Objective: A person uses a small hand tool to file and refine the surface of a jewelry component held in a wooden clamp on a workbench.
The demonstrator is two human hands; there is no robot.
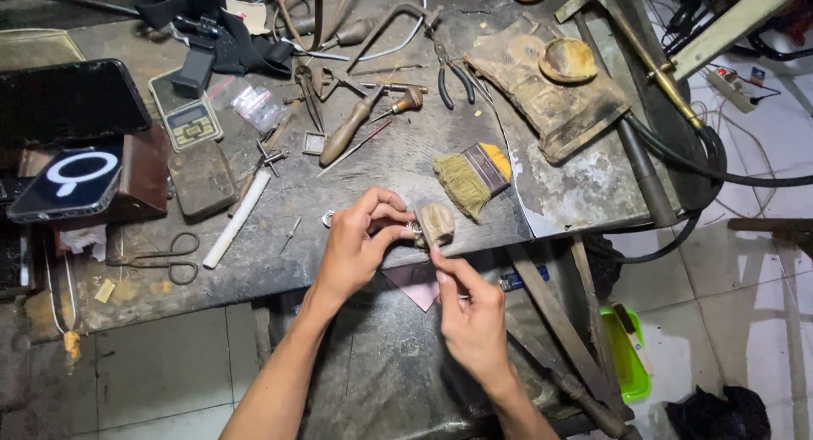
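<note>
- Left hand [351, 249] pinches a small metal ring [413, 229] against a wooden peg [437, 223] at the surface's [398, 165] front edge.
- Right hand [470, 317], grip pressed together on a thin tool too small to make out, touches it.
- Just behind — a brush [472, 179]; farther back, pliers [453, 71], awls, scissors [161, 258], a small scale [191, 122].
- Worn, cluttered surface over a tiled floor [745, 279].

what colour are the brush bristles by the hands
Olive-yellow bristles on the brush, seen in the head view.

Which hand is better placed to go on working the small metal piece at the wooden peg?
Probably the right hand: its fingertips are free at the wooden peg, while the left hand pinches the small metal piece.
</note>
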